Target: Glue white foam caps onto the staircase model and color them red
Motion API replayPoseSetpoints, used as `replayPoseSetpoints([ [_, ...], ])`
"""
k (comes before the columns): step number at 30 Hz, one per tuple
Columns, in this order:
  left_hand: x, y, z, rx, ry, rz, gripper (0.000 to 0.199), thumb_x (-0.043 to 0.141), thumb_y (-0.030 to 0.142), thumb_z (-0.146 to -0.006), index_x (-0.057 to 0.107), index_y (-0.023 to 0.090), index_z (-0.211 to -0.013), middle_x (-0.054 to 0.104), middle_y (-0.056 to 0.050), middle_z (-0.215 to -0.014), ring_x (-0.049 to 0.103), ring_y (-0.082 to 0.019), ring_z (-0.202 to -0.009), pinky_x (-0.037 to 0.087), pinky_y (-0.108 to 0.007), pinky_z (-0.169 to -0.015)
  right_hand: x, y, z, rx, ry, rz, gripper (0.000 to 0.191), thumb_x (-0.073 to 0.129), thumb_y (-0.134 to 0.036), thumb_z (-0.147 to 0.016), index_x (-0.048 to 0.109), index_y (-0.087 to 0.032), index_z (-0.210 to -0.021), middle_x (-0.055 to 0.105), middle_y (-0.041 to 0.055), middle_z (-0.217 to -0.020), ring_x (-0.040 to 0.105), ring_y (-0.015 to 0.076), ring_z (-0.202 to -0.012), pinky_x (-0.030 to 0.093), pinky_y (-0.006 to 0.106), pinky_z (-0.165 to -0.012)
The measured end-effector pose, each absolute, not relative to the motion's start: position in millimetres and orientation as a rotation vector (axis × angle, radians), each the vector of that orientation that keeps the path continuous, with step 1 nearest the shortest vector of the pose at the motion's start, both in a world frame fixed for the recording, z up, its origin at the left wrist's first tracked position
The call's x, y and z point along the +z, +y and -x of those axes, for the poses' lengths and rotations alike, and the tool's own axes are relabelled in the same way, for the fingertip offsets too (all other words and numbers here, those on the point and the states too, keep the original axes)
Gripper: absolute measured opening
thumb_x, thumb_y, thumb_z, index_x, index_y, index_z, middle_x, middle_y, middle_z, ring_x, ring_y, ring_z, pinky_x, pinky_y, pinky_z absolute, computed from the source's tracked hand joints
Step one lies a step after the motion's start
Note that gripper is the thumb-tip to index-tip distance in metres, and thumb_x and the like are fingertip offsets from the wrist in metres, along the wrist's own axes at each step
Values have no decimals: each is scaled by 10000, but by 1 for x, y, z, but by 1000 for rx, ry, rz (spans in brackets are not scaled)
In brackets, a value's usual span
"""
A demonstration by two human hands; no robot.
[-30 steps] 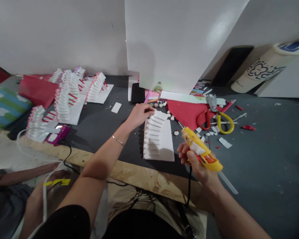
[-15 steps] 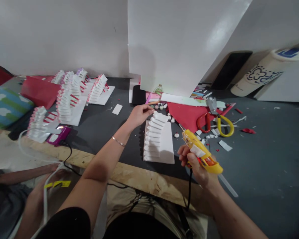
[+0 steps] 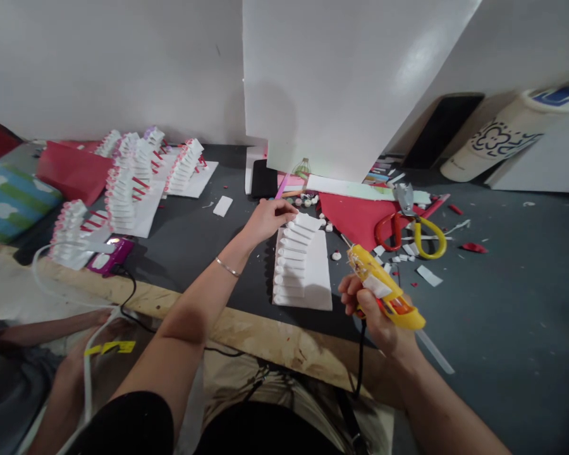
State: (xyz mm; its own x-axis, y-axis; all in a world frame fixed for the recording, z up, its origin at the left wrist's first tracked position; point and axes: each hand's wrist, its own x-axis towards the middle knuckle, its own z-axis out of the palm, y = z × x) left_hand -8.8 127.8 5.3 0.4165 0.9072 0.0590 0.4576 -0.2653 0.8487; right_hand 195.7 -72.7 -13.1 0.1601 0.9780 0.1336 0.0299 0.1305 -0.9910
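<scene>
My left hand [image 3: 269, 218] is closed, its fingertips pinching the left end of the topmost white paper piece [image 3: 308, 222]. That piece heads a curved, fanned row of white pieces [image 3: 291, 265] with rounded left ends, which lies on a white board [image 3: 318, 272]. My right hand [image 3: 372, 309] grips a yellow hot glue gun [image 3: 379, 284], its nozzle aimed up and left, just right of the board and apart from the row. A clear glue stick [image 3: 436, 354] sticks out of the gun's back end.
Scissors [image 3: 410, 221] with red and yellow handles lie beyond the glue gun, over red paper [image 3: 351, 215] and scraps. Similar white rows with pink ends [image 3: 121, 196] stand at left, near a purple device [image 3: 111, 256]. A bottle [image 3: 497, 139] leans at right. Another person's arms [image 3: 61, 335] are lower left.
My left fingers have shifted slightly right and down onto the end of the topmost piece. The glue gun stays almost where it was in my right hand.
</scene>
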Motion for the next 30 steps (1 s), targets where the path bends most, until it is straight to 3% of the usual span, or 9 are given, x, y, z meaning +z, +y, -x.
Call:
replayPoseSetpoints([
  [9,6,127,10,758,1127,-1921,159,619,275,-879,742,173,-884,791,-96,-921,684,-192,-829,512,-315,-777,-11,-72,-194,975,-1166,1181,516,665,-667,-893,603,-231,-625,611,16,-605,643,180,-631,521,286,-531],
  [15,14,123,8,666,1190,-2065,172,659,286,-855,772,192,-944,759,-107,-1015,680,-223,-874,507,-370,-846,-9,-72,-195,978,-1159,1201,524,666,-682,-884,607,-230,-626,619,13,-600,575,148,-518,454,269,-439],
  [24,17,121,4,541,1226,-2224,200,631,230,-861,777,176,-986,713,-124,-1065,675,-257,-946,485,-416,-935,-7,-72,-197,991,-1171,1215,515,666,-667,-892,603,-230,-628,609,16,-592,630,172,-596,465,264,-471],
  [30,20,127,7,515,1173,-2128,221,643,218,-814,799,182,-966,744,-117,-976,682,-239,-848,501,-397,-856,-13,-73,-196,949,-1158,1211,479,661,-634,-905,609,-227,-657,597,6,-596,607,156,-569,467,253,-469],
])
